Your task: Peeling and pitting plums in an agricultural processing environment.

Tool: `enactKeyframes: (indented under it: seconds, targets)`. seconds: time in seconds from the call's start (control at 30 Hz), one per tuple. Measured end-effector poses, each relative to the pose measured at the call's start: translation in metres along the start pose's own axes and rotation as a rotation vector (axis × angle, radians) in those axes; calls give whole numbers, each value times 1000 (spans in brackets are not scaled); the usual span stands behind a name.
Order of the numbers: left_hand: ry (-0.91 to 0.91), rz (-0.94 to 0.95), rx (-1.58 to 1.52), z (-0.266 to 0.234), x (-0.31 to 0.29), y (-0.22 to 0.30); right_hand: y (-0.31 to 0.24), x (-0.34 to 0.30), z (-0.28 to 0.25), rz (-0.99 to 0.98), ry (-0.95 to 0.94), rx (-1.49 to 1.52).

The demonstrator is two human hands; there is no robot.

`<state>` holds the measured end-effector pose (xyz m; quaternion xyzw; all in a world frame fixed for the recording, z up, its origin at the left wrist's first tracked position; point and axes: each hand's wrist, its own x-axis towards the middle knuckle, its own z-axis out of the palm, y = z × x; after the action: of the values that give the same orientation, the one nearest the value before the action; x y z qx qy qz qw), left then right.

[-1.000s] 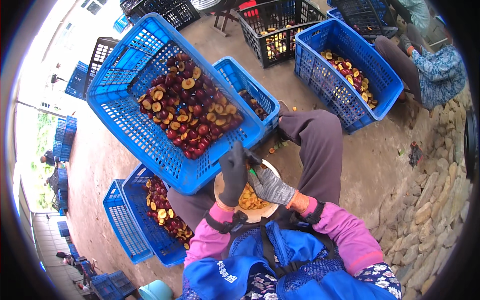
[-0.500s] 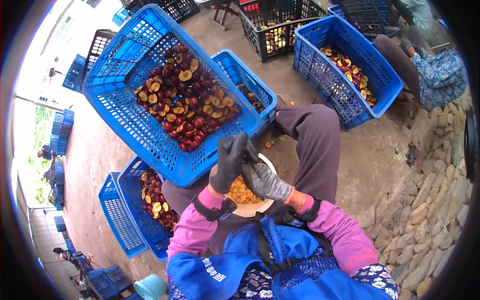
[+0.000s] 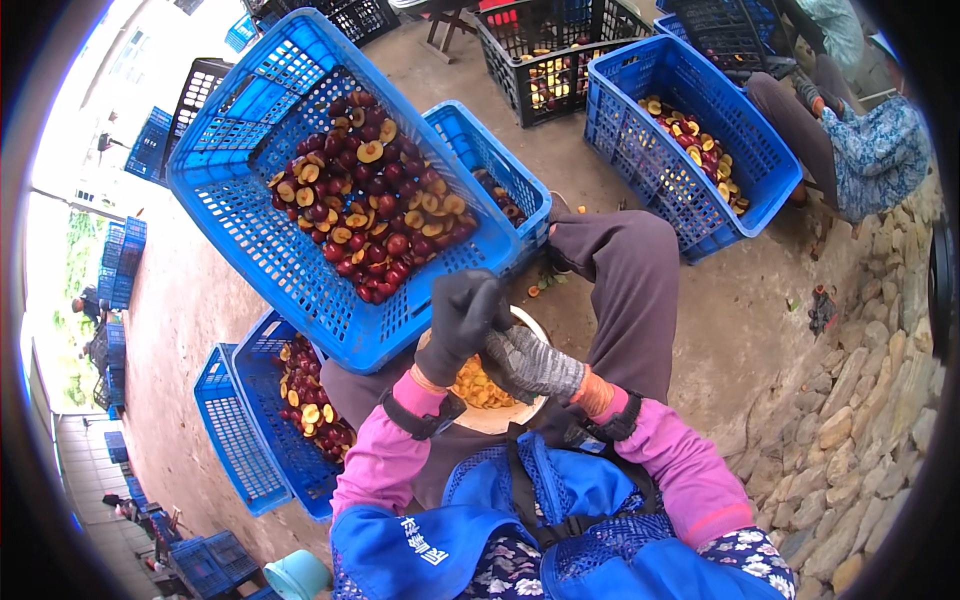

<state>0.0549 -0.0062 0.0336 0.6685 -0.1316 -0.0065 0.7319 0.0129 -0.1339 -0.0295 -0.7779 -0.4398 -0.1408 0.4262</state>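
Note:
My left hand (image 3: 460, 318), in a dark glove, is closed with its fingers curled. Against it presses my right hand (image 3: 532, 364), in a grey knitted glove, also closed. What the fingers hold is hidden between the gloves. Right below them a white bowl (image 3: 537, 326) sits between my legs, with yellow fruit pieces (image 3: 482, 388) in it. Just beyond my left hand stands a large tilted blue crate (image 3: 225, 215). Dark red plums (image 3: 390, 205), some whole and some cut to show yellow flesh, lie inside it.
At my left a lower blue crate (image 3: 290, 455) holds more plums. Behind the large crate stands a smaller blue one (image 3: 455, 120). A blue crate of cut fruit (image 3: 640, 165) stands far right, near a seated person (image 3: 875, 150). Stones (image 3: 845, 430) line the right side.
My two hands have shifted slightly and stay pressed together over the bowl. The right glove's fingers now tuck lower beside the left hand. The crates look the same.

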Motion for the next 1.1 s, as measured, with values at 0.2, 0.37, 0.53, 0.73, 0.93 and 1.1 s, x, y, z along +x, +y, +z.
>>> enactKeyframes:
  seconds: [0.2, 0.37, 0.53, 0.73, 0.93, 1.1]
  targets:
    - [-38, 42, -25, 2, 3, 1, 3, 0, -8, 56, -83, 158]
    - [41, -180, -231, -2, 0, -4, 8, 0, -25, -69, -302, 19]
    - [237, -338, -713, -11, -9, -10, 20, -30, -5, -290, -208, -203]
    - [448, -176, -85, -49, -34, -41, -5, -33, -2, 480, -673, 295]
    - [226, 57, 436, -41, -43, -28, 12, -49, 23, 354, -361, 151]
    - [200, 45, 210, -11, -38, -26, 9, -16, 10, 828, 100, 610]
